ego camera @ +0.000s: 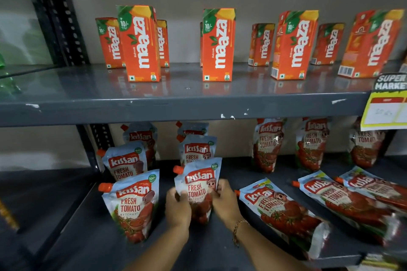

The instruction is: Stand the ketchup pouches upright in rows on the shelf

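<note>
On the lower grey shelf (92, 240) a Kissan ketchup pouch (198, 182) stands upright at the front of the middle row, held from both sides. My left hand (177, 207) grips its left edge and my right hand (225, 200) grips its right edge. Two more pouches (196, 149) stand behind it. To the left another row of three upright pouches (132, 202) runs back. Three pouches stand at the back right (267, 145). Three pouches lie flat on the right (284, 213), orange spouts pointing left.
The upper shelf (176, 105) overhangs the pouches and carries several orange Maaza juice cartons (218, 44). A black perforated upright (99, 141) stands at the left. A yellow price tag (385, 108) hangs off the upper shelf edge at the right.
</note>
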